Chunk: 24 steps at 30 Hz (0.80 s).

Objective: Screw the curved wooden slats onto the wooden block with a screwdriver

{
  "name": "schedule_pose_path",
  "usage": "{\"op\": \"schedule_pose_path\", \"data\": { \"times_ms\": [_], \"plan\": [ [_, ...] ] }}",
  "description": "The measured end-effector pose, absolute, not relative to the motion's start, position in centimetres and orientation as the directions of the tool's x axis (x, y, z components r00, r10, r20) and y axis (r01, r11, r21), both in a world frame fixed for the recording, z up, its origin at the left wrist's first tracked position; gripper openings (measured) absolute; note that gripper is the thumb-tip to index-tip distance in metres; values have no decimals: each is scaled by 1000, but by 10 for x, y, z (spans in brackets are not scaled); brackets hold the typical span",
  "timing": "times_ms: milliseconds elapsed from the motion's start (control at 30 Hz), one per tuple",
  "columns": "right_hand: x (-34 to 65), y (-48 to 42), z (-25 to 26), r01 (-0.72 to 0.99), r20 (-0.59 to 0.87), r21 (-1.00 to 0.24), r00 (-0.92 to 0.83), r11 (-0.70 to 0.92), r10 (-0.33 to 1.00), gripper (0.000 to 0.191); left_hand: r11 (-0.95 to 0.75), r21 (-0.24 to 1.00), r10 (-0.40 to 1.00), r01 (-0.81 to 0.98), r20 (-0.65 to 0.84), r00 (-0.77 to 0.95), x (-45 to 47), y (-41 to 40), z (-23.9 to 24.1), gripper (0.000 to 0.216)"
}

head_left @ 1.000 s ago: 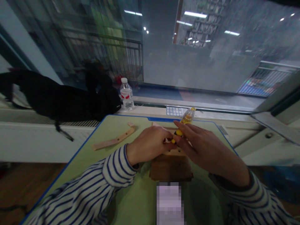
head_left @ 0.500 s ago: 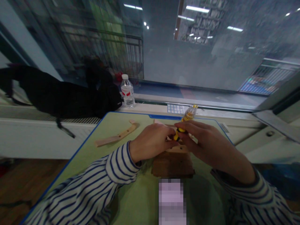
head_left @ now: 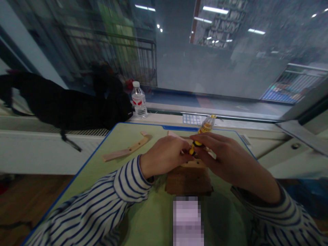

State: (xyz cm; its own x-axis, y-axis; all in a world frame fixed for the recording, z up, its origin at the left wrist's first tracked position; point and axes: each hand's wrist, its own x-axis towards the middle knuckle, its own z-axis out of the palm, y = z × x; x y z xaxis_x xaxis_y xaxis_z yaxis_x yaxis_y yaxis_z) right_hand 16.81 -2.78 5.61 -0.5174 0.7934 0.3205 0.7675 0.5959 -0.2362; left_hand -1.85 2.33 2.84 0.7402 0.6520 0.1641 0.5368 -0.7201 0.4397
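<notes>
My right hand (head_left: 225,157) pinches a short yellow-and-black screwdriver (head_left: 194,147) between thumb and fingers, its handle leaning up to the right. Against the screwdriver's lower end, my left hand (head_left: 164,155) has its fingers closed; what they hold is hidden. Below both hands is a light wooden piece with holes (head_left: 196,163), on top of a brown wooden block (head_left: 188,179). A pale wooden strip (head_left: 174,134) shows behind my left hand. To the left lies a curved wooden piece with two holes (head_left: 130,149), touched by neither hand.
The green table (head_left: 143,218) has a blue edge. A phone-like pixelated rectangle (head_left: 188,222) lies at its front. Behind my right hand is a clear bag with yellow print (head_left: 207,123). A water bottle (head_left: 139,100) and a black bag (head_left: 74,106) are by the window.
My right fingers have shifted slightly around the screwdriver handle, with the thumb a little lower. My left hand and the wooden pieces stay nearly where they were.
</notes>
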Motion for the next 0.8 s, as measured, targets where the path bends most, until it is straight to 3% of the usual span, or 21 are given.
{"op": "schedule_pose_path", "data": {
  "times_ms": [800],
  "plan": [
    [164,-30,56,767,329,-233,-517,598,790,27,-723,500,611,477,139,780,-22,26,32,13]
  ]
}}
